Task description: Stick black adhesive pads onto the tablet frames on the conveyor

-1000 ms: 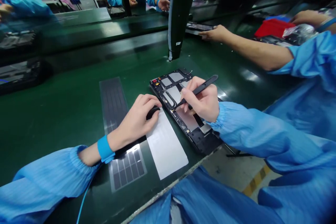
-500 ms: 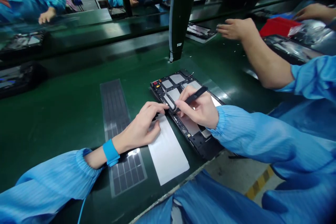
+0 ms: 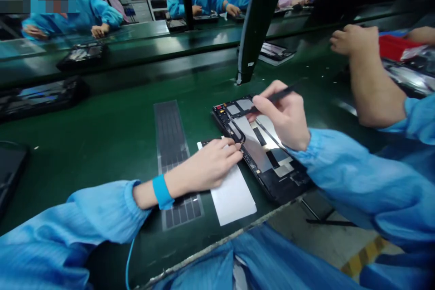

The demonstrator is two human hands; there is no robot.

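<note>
In the head view my right hand (image 3: 283, 113) grips dark tweezers (image 3: 280, 94) above an opened tablet (image 3: 265, 176), their tip low over its upper half. Grey panels, dark strips and small boards show inside the tablet. My left hand (image 3: 209, 165) stretches its fingers to the tablet's left edge, touching beside a thin black cable (image 3: 242, 138) that loops there; its thumb is hidden. Under that hand lies a white paper sheet (image 3: 234, 199), partly covered. A clear sheet of dark strips (image 3: 171, 131) runs beneath my left wrist, which wears a blue band (image 3: 163, 192).
A dark post (image 3: 258, 27) rises behind the tablet. At right, a co-worker's hand (image 3: 355, 38) reaches over the bench near a red bin (image 3: 399, 47). Other opened devices (image 3: 41, 95) lie at left. The bench edge (image 3: 217, 251) runs close in front of me.
My right hand has lifted with the tweezers and moved up the tablet. My left fingers have shifted onto the tablet's edge by the cable. The camera view has swung left.
</note>
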